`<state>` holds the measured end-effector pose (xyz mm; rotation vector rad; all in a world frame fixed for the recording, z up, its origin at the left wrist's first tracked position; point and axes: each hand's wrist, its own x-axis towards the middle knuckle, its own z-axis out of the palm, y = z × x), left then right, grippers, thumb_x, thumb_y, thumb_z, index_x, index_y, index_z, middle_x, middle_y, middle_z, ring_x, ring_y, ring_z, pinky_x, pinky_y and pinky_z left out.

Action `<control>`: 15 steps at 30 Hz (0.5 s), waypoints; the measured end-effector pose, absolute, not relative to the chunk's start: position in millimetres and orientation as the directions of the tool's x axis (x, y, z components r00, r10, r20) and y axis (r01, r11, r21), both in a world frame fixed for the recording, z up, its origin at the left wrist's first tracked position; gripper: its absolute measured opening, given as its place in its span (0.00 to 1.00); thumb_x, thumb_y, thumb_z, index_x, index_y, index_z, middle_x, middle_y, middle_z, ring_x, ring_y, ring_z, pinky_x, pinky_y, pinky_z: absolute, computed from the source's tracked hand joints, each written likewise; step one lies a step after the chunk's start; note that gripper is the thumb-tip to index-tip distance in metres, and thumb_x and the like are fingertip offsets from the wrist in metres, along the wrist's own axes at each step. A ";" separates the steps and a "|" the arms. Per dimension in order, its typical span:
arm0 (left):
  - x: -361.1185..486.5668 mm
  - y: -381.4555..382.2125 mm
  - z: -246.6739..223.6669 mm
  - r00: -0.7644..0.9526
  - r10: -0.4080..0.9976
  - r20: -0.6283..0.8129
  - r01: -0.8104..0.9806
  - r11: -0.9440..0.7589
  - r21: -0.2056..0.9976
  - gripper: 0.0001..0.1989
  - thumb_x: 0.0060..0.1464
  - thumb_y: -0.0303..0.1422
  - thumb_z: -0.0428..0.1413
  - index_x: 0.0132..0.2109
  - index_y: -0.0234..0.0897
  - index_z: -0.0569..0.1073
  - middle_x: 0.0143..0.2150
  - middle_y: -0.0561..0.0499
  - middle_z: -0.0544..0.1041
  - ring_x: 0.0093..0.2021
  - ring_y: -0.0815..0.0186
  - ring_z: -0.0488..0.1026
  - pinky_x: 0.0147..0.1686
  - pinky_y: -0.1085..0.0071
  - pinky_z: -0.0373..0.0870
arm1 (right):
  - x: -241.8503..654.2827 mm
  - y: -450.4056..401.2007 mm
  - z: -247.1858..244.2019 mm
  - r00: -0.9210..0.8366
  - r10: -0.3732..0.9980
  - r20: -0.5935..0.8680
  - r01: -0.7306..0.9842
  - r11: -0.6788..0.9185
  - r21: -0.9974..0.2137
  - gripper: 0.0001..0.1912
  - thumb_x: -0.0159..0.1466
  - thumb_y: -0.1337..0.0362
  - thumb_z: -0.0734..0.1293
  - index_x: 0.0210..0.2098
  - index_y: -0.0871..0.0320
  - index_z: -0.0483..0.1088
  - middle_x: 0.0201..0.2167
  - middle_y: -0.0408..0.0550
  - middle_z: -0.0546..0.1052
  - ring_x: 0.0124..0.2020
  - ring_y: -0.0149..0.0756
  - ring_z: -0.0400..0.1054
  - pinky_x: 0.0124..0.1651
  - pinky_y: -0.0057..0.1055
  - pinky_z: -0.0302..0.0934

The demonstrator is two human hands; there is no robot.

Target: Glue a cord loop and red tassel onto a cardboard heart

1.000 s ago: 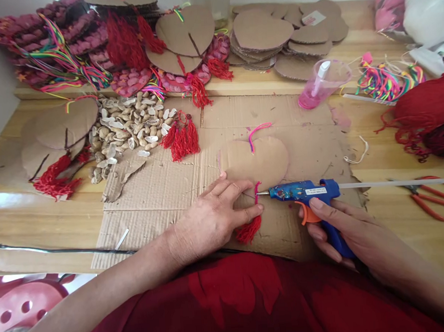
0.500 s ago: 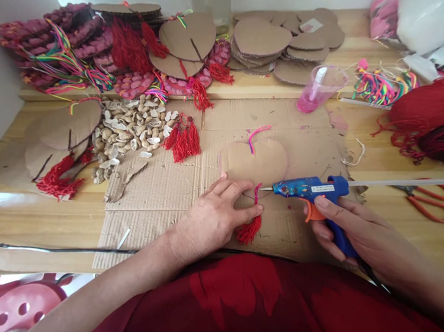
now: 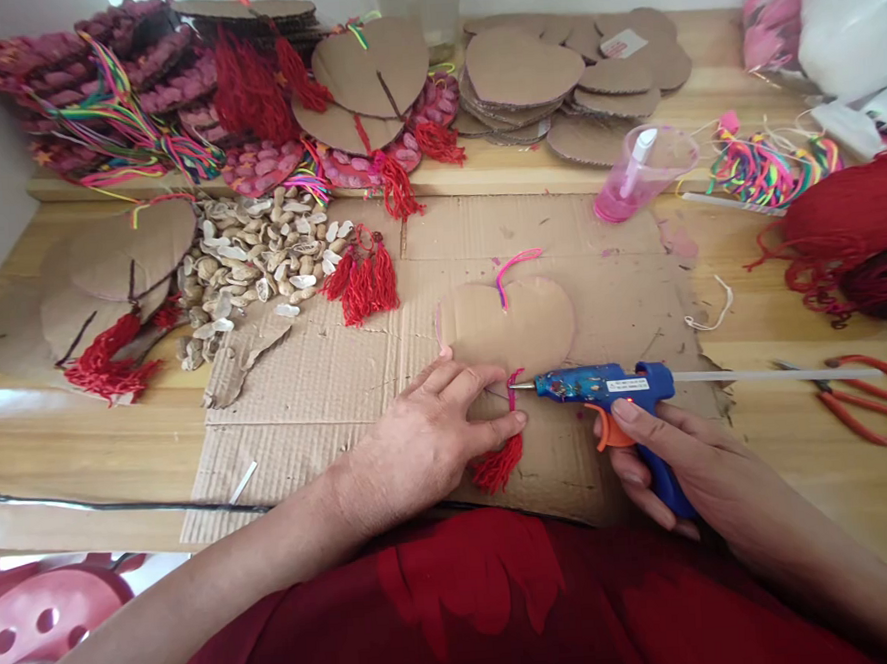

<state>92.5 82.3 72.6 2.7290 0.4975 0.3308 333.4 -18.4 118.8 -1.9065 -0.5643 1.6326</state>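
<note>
A heart-shaped cardboard piece point(image 3: 510, 318) lies flat, a pink and purple cord loop point(image 3: 502, 288) at its top notch. My left hand point(image 3: 434, 428) holds its lower left part down, index finger and thumb apart on either side of a red tassel's pink cord. The red tassel point(image 3: 501, 466) hangs below the heart's point, partly under my thumb. My right hand point(image 3: 673, 458) is wrapped round the handle of a blue glue gun point(image 3: 597, 383), fingers near its orange trigger. Its metal nozzle meets the tassel's cord. A clear glue stick point(image 3: 754, 375) sticks out of the back.
Peanut shells point(image 3: 258, 248) and red tassels point(image 3: 365, 277) lie left on the cardboard mat point(image 3: 318, 370). Cardboard hearts point(image 3: 521, 67) are stacked behind. A plastic cup point(image 3: 648, 169) with pink liquid, red yarn point(image 3: 849, 212) and orange-handled scissors point(image 3: 869, 401) are right. A black cable point(image 3: 108, 505) crosses front left.
My right hand has moved the glue gun left, bringing its nozzle onto the tassel's cord. My left hand and the cardboard heart stay in place.
</note>
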 end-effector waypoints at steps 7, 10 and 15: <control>92.8 82.5 71.9 0.907 0.382 0.176 0.298 -0.879 0.371 0.23 0.59 0.22 0.54 0.59 0.47 0.75 0.63 0.43 0.65 0.62 0.53 0.66 0.65 0.41 0.60 | 329.7 -14.0 119.7 0.235 0.662 -0.711 -0.034 -0.726 -0.687 0.20 0.63 0.44 0.66 0.32 0.54 0.65 0.18 0.36 0.66 0.12 0.23 0.53 0.12 0.18 0.45; 93.3 82.6 72.0 0.905 0.382 0.187 0.294 -0.880 0.373 0.24 0.58 0.22 0.54 0.58 0.47 0.76 0.63 0.42 0.65 0.62 0.53 0.67 0.64 0.40 0.61 | 334.4 -11.4 113.4 0.207 0.691 -0.693 -0.033 -0.703 -0.710 0.21 0.61 0.42 0.67 0.32 0.54 0.65 0.18 0.36 0.67 0.12 0.24 0.56 0.12 0.19 0.47; 94.4 82.2 72.8 0.903 0.386 0.188 0.293 -0.874 0.387 0.25 0.58 0.20 0.53 0.58 0.46 0.76 0.63 0.41 0.64 0.63 0.54 0.66 0.65 0.43 0.61 | 338.6 -7.8 111.1 0.196 0.740 -0.643 0.052 -0.663 -0.747 0.23 0.63 0.41 0.65 0.30 0.54 0.63 0.18 0.36 0.66 0.12 0.25 0.56 0.12 0.21 0.47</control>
